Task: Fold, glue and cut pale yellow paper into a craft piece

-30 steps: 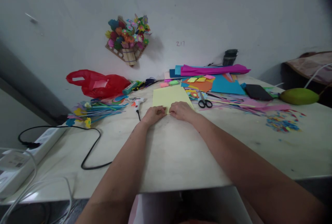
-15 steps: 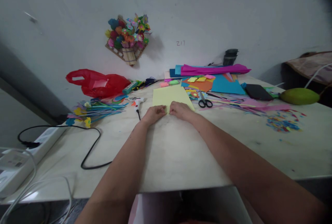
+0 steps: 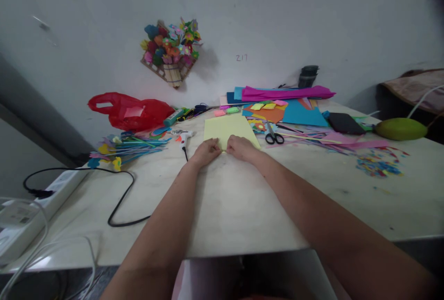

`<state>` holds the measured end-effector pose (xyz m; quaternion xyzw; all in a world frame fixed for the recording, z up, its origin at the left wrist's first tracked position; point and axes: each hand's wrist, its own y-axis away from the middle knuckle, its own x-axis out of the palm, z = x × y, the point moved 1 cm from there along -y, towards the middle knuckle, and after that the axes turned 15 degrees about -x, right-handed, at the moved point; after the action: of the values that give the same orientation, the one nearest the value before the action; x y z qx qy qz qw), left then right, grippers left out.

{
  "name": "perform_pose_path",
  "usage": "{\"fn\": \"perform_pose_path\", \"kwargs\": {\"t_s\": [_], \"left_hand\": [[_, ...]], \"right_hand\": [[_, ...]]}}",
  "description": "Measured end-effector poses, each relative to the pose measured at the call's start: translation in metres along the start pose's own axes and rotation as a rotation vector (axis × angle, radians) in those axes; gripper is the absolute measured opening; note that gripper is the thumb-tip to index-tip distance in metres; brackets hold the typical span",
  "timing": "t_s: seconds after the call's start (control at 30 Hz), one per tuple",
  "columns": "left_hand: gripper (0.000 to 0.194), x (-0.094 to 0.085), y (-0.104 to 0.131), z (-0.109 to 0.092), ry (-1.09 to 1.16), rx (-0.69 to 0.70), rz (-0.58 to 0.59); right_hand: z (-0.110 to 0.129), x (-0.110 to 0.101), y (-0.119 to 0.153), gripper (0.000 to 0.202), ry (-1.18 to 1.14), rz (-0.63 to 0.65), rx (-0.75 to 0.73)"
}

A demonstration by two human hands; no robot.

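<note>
A pale yellow sheet lies flat on the table, its near edge under my fingers. My left hand is closed at the left part of that edge, thumb and fingers pinched on it. Beside it my right hand is curled shut on the same edge, a small gap between the two. A narrow strip of the edge between my hands looks turned up or rolled. To the right of the sheet rest black-handled scissors. A white glue gun lies to the left.
At the left are a red plastic bag, stemmed craft flowers, a black cable and a power strip. Coloured sheets, a black phone-like object and small scraps lie right. A flower decoration hangs on the wall.
My left hand's fingers have shifted slightly at the sheet's near edge. The right hand and the surroundings look almost the same.
</note>
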<state>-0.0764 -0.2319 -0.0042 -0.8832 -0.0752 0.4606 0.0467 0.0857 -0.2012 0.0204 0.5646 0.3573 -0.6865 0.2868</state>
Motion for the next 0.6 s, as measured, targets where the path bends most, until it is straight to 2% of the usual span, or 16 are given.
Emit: {"fn": "perform_pose_path", "kwargs": {"t_s": [0.33,0.6], "left_hand": [[0.009,0.001,0.000,-0.001,-0.081,-0.079,-0.010],[0.014,0.000,-0.001,-0.005,-0.254,-0.133,-0.051]], "right_hand": [[0.002,0.008,-0.011,0.035,0.073,0.018,0.065],[0.004,0.005,-0.010,0.035,0.107,0.049,0.089]]}}
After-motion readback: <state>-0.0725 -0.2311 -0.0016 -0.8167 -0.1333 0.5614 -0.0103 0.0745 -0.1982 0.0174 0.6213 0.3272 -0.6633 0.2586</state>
